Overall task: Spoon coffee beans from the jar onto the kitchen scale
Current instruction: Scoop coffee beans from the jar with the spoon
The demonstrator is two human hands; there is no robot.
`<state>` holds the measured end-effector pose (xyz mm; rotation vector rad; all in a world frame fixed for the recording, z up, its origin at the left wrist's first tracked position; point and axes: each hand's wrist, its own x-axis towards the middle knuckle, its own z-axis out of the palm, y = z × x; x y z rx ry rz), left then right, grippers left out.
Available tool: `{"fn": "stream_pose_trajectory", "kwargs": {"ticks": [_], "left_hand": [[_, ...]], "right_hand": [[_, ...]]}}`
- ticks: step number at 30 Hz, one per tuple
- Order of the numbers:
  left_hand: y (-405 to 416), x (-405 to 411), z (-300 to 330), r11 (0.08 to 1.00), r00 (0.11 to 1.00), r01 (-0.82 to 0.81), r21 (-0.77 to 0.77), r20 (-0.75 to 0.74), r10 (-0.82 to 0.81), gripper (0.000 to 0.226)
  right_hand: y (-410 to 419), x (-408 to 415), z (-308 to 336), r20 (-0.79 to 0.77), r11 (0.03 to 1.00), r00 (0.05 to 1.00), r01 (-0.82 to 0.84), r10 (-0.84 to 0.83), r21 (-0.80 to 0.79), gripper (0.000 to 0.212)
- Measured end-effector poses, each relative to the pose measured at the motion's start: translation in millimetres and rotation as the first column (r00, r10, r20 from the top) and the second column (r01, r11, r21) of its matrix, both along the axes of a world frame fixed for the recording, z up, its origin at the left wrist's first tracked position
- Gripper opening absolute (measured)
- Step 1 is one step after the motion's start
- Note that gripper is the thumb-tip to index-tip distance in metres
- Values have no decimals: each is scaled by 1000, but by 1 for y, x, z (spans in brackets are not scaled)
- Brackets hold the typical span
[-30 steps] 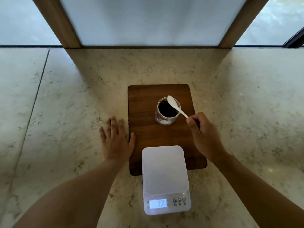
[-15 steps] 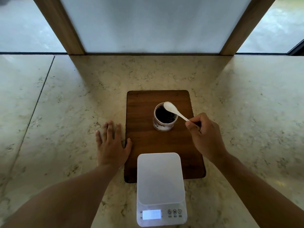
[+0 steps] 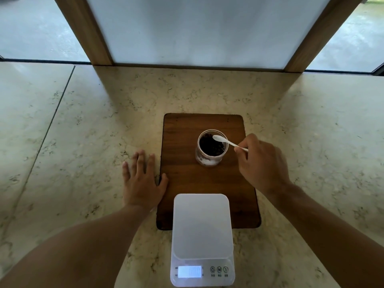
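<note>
Spoon (image 3: 225, 141), white, pinched in right hand (image 3: 262, 164); bowl lowered since a moment ago, now over beans at mouth of jar (image 3: 211, 147) on board (image 3: 187, 175). Left hand (image 3: 143, 181) flat, fingers spread, empty, beside board. Scale (image 3: 202, 225) platform bare; first scoop judged imminent.

Pale veined marble counter (image 3: 83, 132) below a frosted window pane (image 3: 203, 28) between slanted wooden posts (image 3: 87, 32), soft daylight.

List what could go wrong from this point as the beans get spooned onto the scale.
1. The jar stands free on the wooden board; the left hand lies flat beside the board, not steadying it. A push from the spoon held by the right hand could tip or slide the jar.
2. The scale has a flat platform with no bowl, so beans may roll off.
3. The spoon's bowl looks small and shallow; beans could drop on the way across.
</note>
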<state>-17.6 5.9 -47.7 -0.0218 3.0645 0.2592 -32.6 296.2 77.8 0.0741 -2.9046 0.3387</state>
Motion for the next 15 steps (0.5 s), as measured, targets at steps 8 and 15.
{"fn": "stream_pose_trajectory", "kwargs": {"ticks": [8, 15], "left_hand": [[-1, -1, -4, 1000, 1000, -1, -19, -2, 1, 78], [0, -1, -2, 1000, 1000, 5, -17, 1, -5, 78]], "right_hand": [[-11, -12, 7, 93, 989, 996, -21, 8, 147, 9], [-14, -20, 11, 214, 984, 976, -7, -32, 178, 15]]}}
